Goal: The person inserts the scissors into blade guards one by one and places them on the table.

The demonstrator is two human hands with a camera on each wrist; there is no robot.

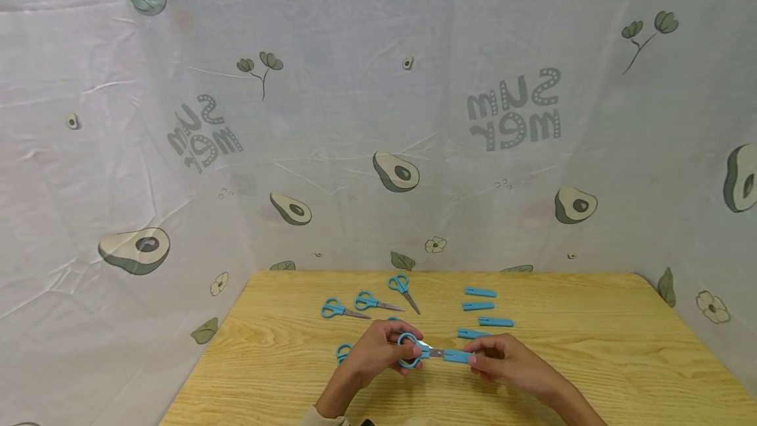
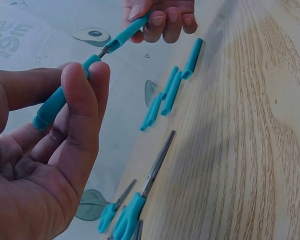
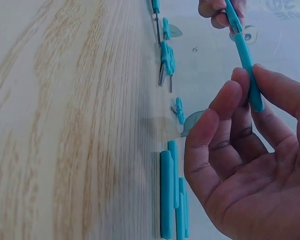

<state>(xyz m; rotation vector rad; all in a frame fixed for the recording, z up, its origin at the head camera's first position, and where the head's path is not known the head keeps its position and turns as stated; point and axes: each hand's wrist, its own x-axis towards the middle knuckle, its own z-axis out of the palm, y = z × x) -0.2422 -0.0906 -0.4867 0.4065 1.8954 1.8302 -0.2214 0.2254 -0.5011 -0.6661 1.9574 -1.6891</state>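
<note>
Above the front of the table, my left hand pinches a pair of scissors by its blue handles, blades pointing right. My right hand pinches a blue blade cover between thumb and fingers. Most of the blades' length is inside the cover; a short bit of metal shows between cover and handles. In the left wrist view the cover lines up with the handles. The right wrist view shows the cover held near its closed end.
Several blue-handled scissors lie on the wooden table at the back left, some partly behind my left hand. Several loose blue covers lie to the right, beyond my right hand. A patterned curtain surrounds the table's back and sides.
</note>
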